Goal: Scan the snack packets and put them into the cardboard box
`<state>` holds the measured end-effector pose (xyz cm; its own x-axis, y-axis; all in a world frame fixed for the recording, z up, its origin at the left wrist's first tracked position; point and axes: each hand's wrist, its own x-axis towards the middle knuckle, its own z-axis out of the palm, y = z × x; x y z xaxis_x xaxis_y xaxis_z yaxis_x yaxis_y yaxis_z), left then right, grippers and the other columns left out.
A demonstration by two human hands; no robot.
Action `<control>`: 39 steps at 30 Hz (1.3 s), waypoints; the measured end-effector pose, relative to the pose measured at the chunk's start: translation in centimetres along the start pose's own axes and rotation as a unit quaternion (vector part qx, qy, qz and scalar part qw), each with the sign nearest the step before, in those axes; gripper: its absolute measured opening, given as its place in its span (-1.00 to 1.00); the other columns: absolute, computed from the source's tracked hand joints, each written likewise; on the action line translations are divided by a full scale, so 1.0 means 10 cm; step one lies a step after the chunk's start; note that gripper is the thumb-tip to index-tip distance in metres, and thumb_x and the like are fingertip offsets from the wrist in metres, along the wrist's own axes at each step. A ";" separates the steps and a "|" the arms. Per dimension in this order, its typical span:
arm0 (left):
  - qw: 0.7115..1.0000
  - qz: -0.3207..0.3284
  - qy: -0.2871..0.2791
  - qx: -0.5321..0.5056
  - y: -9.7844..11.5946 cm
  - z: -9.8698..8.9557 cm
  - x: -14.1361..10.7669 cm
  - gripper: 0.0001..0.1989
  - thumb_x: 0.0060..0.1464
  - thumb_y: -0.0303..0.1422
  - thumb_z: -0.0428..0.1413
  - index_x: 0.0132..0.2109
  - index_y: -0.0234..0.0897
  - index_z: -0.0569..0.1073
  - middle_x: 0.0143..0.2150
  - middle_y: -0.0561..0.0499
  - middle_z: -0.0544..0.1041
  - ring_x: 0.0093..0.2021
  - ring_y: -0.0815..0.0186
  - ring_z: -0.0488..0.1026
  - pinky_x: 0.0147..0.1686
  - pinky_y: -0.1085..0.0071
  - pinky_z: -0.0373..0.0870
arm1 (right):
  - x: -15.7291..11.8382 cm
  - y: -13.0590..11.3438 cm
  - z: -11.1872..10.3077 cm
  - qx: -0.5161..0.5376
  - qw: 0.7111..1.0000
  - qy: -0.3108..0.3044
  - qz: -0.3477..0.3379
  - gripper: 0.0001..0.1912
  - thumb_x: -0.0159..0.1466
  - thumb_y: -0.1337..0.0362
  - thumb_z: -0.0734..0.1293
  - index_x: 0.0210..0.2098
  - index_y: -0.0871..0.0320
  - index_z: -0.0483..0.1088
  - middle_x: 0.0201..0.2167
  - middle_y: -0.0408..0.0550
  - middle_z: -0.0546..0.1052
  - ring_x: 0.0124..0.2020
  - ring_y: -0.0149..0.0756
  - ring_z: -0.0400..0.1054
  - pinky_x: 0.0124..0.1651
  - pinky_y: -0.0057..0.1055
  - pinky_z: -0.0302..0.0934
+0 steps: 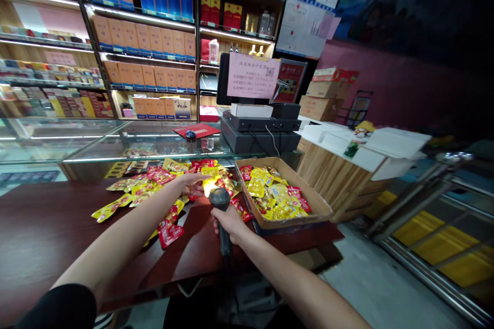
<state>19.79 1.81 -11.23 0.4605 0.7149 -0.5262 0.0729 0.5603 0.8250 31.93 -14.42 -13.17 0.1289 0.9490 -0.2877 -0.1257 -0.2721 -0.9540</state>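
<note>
Lighting of yellow packet (pixel 210 171) by black handheld device (pixel 225 239) seems to be step in hand. Device is gripped in right hand (pixel 233 223), fingers wrapped. Packet is at left hand (pixel 192 183) fingertips; whether pinched, cannot be told. Loose packets (pixel 160 176) are spread around left hand; carton (pixel 297 221) is placed right of right hand. Next move seems to call for steady aim.

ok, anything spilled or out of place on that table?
The loose packets: jumbled and overlapping on the table, left of the cardboard box holding similar ones, so they look strewn. Can't make out any tears.
</note>
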 end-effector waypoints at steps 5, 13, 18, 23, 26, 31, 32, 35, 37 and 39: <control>1.000 -0.003 -0.008 -0.009 -0.02 0.01 -0.02 -0.64 -0.16 -0.32 0.30 -0.19 -0.29 0.40 -0.40 -0.01 0.54 -0.44 0.26 0.52 -0.37 0.26 0.52 | -0.03 -0.04 -0.04 0.007 1.000 0.013 -0.014 -0.94 -0.03 0.35 0.28 -0.60 0.18 0.29 -0.77 -0.24 0.31 -0.74 -0.49 0.14 -0.65 -0.52 0.06; 0.995 -0.035 -0.091 0.013 0.15 0.23 -0.36 -0.72 0.02 -0.23 0.15 -0.15 -0.30 0.41 -0.31 -0.06 0.55 -0.36 0.24 0.53 -0.36 0.30 0.52 | -0.01 -0.49 -0.32 0.146 0.987 0.055 -0.038 -0.85 -0.07 0.41 0.34 -0.44 0.19 0.37 -0.56 -0.20 0.42 -0.53 -0.46 0.27 -0.33 -0.45 0.27; 0.983 -0.010 -0.182 -0.022 0.31 0.57 -0.46 -0.62 0.09 -0.14 0.05 -0.06 -0.33 0.35 -0.21 -0.17 0.53 -0.27 0.19 0.54 -0.25 0.25 0.49 | 0.04 -0.79 -0.67 0.236 0.970 0.003 0.057 -0.94 0.02 0.45 0.27 -0.46 0.22 0.33 -0.64 -0.21 0.34 -0.60 -0.46 0.25 -0.30 -0.34 0.35; 0.968 -0.014 -0.247 -0.040 0.43 1.08 -0.37 -0.45 0.10 -0.03 -0.03 0.03 -0.44 0.30 -0.11 -0.31 0.49 -0.16 0.10 0.51 -0.16 0.21 0.44 | -0.05 -1.00 -1.18 0.227 0.972 0.023 0.049 -0.95 0.04 0.45 0.27 -0.46 0.23 0.35 -0.62 -0.19 0.37 -0.54 -0.43 0.31 -0.27 -0.31 0.37; 0.964 -0.017 -0.263 -0.022 0.49 1.47 -0.27 -0.42 0.11 -0.02 -0.06 0.06 -0.46 0.27 -0.07 -0.33 0.47 -0.13 0.10 0.50 -0.17 0.23 0.44 | -0.16 -1.09 -1.53 0.221 0.974 0.052 0.018 -0.96 0.03 0.45 0.28 -0.49 0.23 0.34 -0.60 -0.17 0.40 -0.54 -0.43 0.32 -0.29 -0.36 0.35; 0.956 -0.029 -0.292 0.006 0.53 2.13 -0.02 -0.40 0.11 -0.02 -0.07 0.09 -0.45 0.26 -0.03 -0.33 0.42 -0.12 0.09 0.48 -0.16 0.24 0.44 | -0.42 -1.20 -2.09 0.202 0.973 0.110 -0.010 -0.98 0.03 0.41 0.29 -0.52 0.23 0.33 -0.64 -0.16 0.39 -0.61 -0.44 0.28 -0.46 -0.47 0.28; 0.957 -0.028 -0.287 0.009 0.52 2.24 0.03 -0.40 0.11 -0.02 -0.06 0.10 -0.44 0.24 -0.03 -0.32 0.42 -0.12 0.09 0.48 -0.16 0.23 0.44 | -0.48 -1.20 -2.20 0.196 0.973 0.125 -0.002 -0.95 0.03 0.39 0.29 -0.54 0.22 0.31 -0.67 -0.17 0.37 -0.64 -0.43 0.26 -0.51 -0.48 0.25; 0.969 -0.018 -0.245 0.019 0.48 2.47 0.19 -0.38 0.09 -0.02 -0.03 0.15 -0.39 0.18 -0.01 -0.28 0.38 -0.12 0.10 0.46 -0.16 0.20 0.43 | -0.63 -1.18 -2.49 0.199 0.967 0.158 0.005 -0.86 0.06 0.36 0.27 -0.60 0.19 0.25 -0.75 -0.21 0.29 -0.72 -0.47 0.16 -0.59 -0.51 0.17; 0.972 -0.019 -0.233 0.022 0.45 2.53 0.27 -0.35 0.07 -0.02 0.00 0.17 -0.38 0.15 0.00 -0.29 0.36 -0.10 0.08 0.45 -0.16 0.19 0.43 | -0.70 -1.14 -2.62 0.209 0.962 0.174 -0.005 -0.86 0.07 0.38 0.25 -0.61 0.19 0.24 -0.75 -0.23 0.28 -0.73 -0.50 0.14 -0.60 -0.54 0.15; 0.972 -0.029 -0.232 0.016 0.44 2.52 0.32 -0.35 0.06 -0.02 0.01 0.16 -0.39 0.16 -0.01 -0.30 0.36 -0.09 0.06 0.44 -0.18 0.18 0.44 | -0.75 -1.10 -2.68 0.212 0.961 0.177 -0.006 -0.87 0.07 0.39 0.25 -0.59 0.20 0.24 -0.74 -0.23 0.28 -0.72 -0.52 0.14 -0.59 -0.56 0.15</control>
<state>43.90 -3.97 -4.08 0.8037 0.4128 -0.4287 0.1347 0.5754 0.8067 58.73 -22.80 -2.80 0.4501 0.8178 -0.3587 -0.5024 -0.1002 -0.8588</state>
